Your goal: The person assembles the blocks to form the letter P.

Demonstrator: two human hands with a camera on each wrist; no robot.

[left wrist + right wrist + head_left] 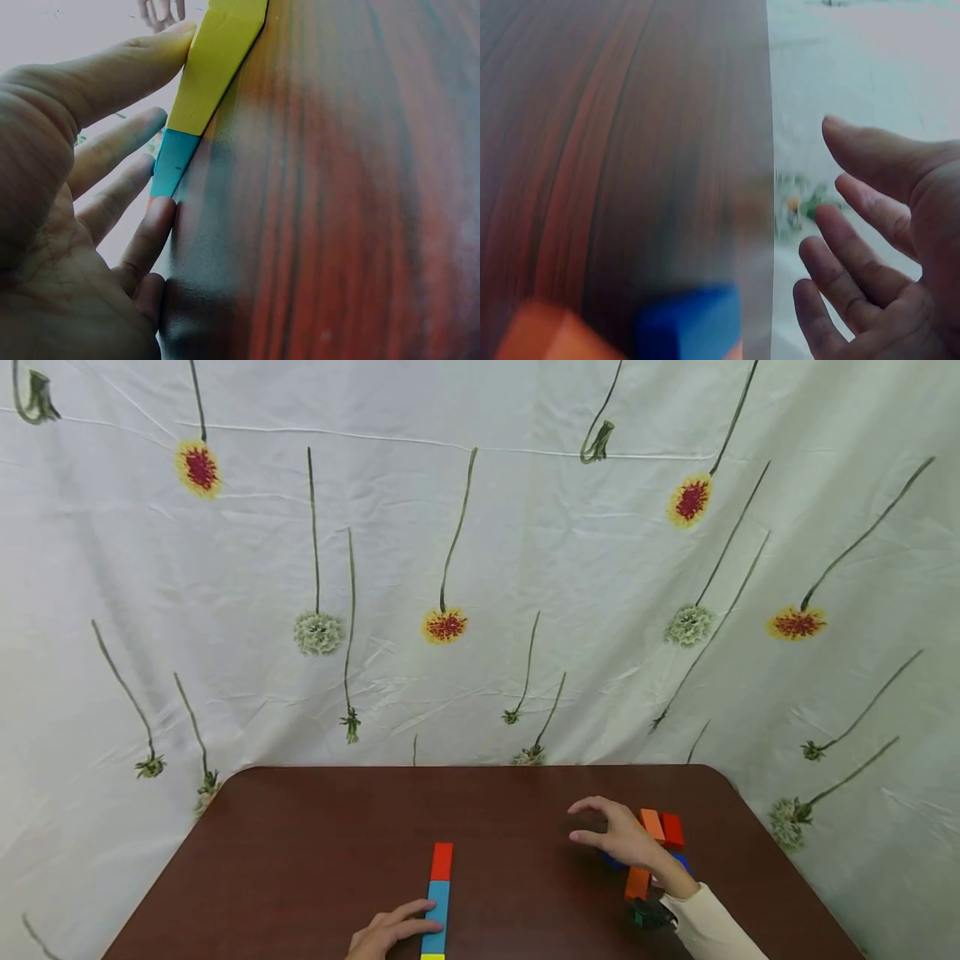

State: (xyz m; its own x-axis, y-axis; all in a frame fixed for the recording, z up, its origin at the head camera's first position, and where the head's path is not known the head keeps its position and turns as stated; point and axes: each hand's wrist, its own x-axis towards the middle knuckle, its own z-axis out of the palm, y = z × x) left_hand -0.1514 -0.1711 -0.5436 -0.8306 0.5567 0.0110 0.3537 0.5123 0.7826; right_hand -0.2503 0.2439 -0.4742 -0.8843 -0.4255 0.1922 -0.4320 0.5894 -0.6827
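Red, light blue and yellow blocks lie end to end in a line on the brown table. My left hand rests its fingertips against the left side of the light blue block. In the left wrist view the thumb touches the yellow block, with the other fingers fairly straight along the row. My right hand hovers by a group of blocks, thumb and fingers spread apart with nothing between them. Beneath it are a blue block and an orange block, both blurred in the right wrist view.
The group at the right also has another orange block, a red block and an orange one nearer me. A dark strap sits at the right wrist. Behind the table hangs a white flowered cloth.
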